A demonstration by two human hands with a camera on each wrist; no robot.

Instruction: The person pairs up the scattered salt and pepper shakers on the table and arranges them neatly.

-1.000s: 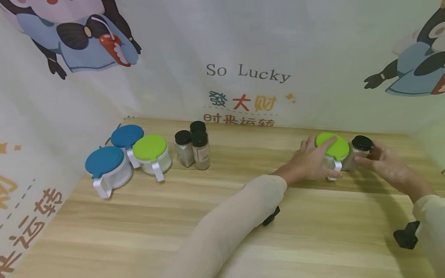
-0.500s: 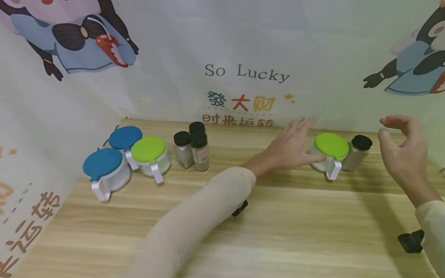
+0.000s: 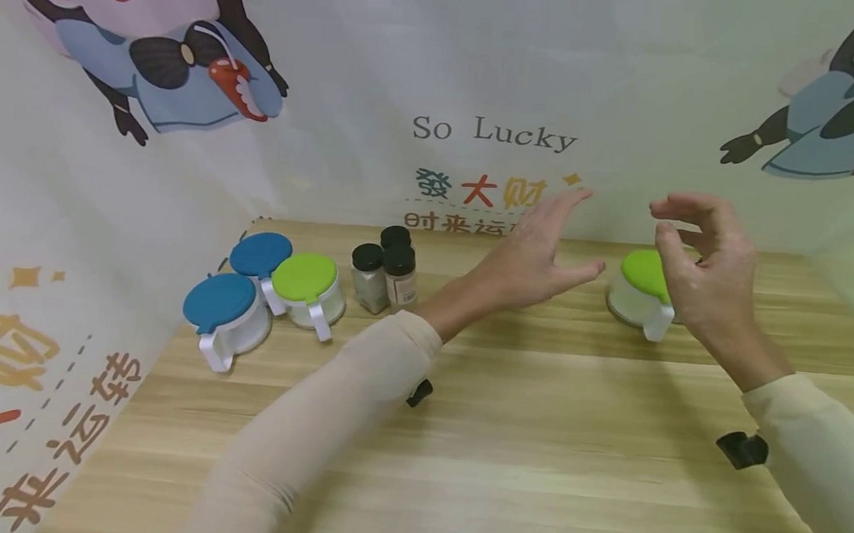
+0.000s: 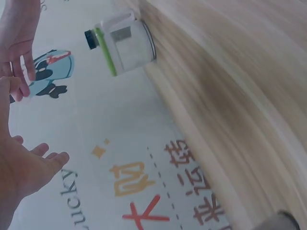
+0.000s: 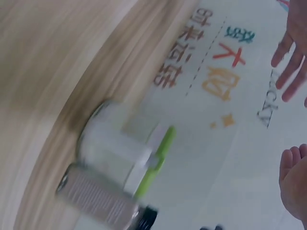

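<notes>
My left hand (image 3: 519,262) is raised over the table with its fingers spread, holding nothing. To its right, my right hand (image 3: 716,288) hovers with loosely bent fingers, also holding nothing. A white seasoning jar with a green lid and handle (image 3: 640,286) stands at the back right of the table, partly hidden behind the right hand in the head view. Beside it stands a spice bottle with a black cap (image 5: 98,196), seen best in the right wrist view and mostly covered by the right hand in the head view. Neither hand appears to touch them.
At the left stand two blue-lidded seasoning jars (image 3: 221,305) and another green-lidded jar (image 3: 305,279). Next to these, black-capped spice bottles (image 3: 370,279) form a tight group. A printed cloth (image 3: 349,75) hangs behind the wooden table (image 3: 505,442).
Both hands have let go of the green-lidded jar and black-capped bottle at the right. The left hand has drawn back leftward; the right hand has lifted, then moved left in front of them.
</notes>
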